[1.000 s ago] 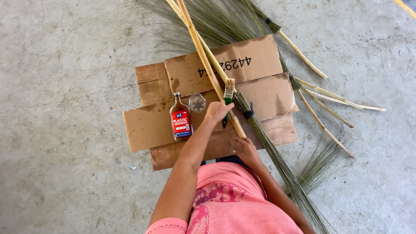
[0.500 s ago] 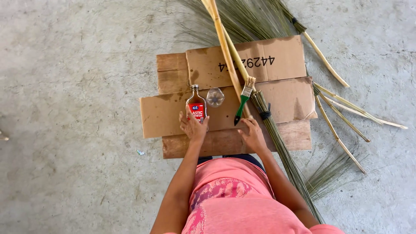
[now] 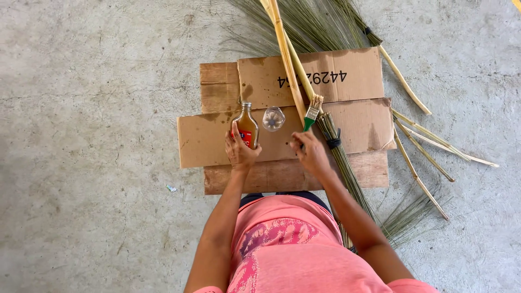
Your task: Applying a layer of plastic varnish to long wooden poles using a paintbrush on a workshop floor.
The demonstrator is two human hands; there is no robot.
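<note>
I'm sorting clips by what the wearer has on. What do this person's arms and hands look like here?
Both arms are bare from the short sleeves down, with no gloves. No rings, watch or bracelets show on the left hand or the right hand. The person wears a pink short-sleeved T-shirt with a darker pink print on the front.

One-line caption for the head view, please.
Left hand grips a small glass bottle, right hand a green-handled paintbrush, over flattened cardboard.

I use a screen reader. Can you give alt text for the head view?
Seen from above, a person's left hand grips a small brown bottle while the right hand holds a green-handled brush over flattened cardboard on concrete, beside bamboo sticks and grass bundles.
</note>
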